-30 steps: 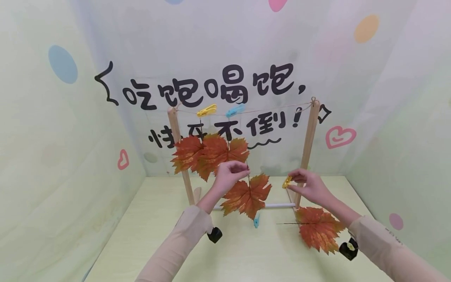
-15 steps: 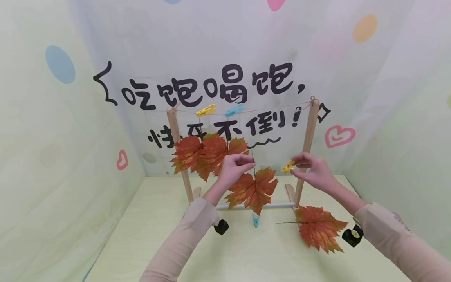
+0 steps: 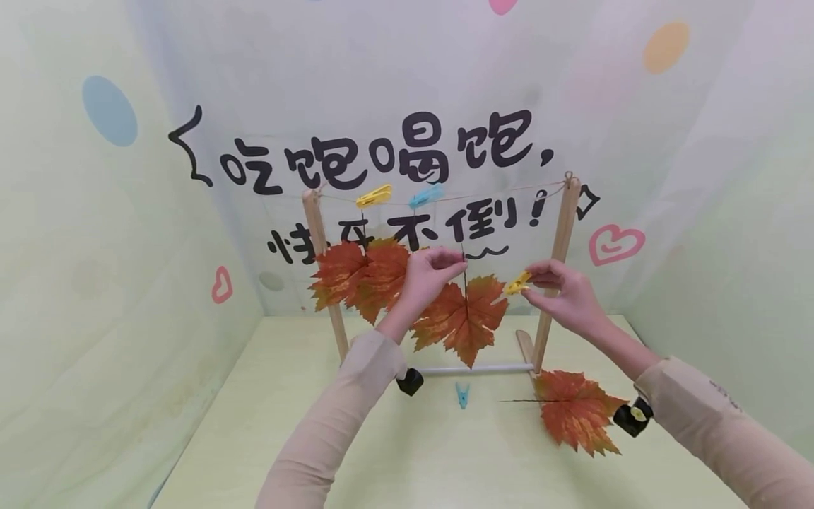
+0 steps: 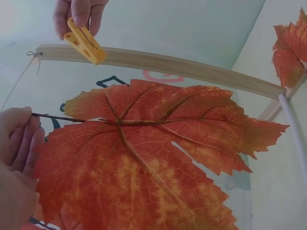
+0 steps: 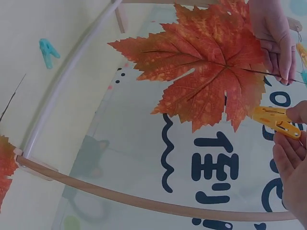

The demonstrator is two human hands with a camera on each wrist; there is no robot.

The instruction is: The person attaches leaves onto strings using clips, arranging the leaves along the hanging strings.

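Observation:
My left hand (image 3: 432,276) pinches the thin stem of a red-orange maple leaf (image 3: 469,318), which hangs below the fingers in front of the frame. To its right, my right hand (image 3: 566,293) holds a yellow clothespin (image 3: 518,283) between thumb and fingers. In the left wrist view the leaf (image 4: 153,129) fills much of the picture, with the clothespin (image 4: 85,42) beyond it. Above both hands runs a thin string (image 3: 496,194). A yellow clothespin (image 3: 374,196) and a blue clothespin (image 3: 426,196) sit on it, with leaves (image 3: 343,268) hanging beneath, partly covered by my left hand.
Wooden posts (image 3: 559,240) carry the string, joined low down by a white rod (image 3: 477,370). On the table (image 3: 407,452) lie a blue clothespin (image 3: 462,396) and another leaf (image 3: 579,411) at the right. A wall with black lettering (image 3: 422,148) stands behind.
My left hand has risen toward the string and slightly right, lifting the leaf with it. My right hand has also moved up, still holding the yellow clothespin.

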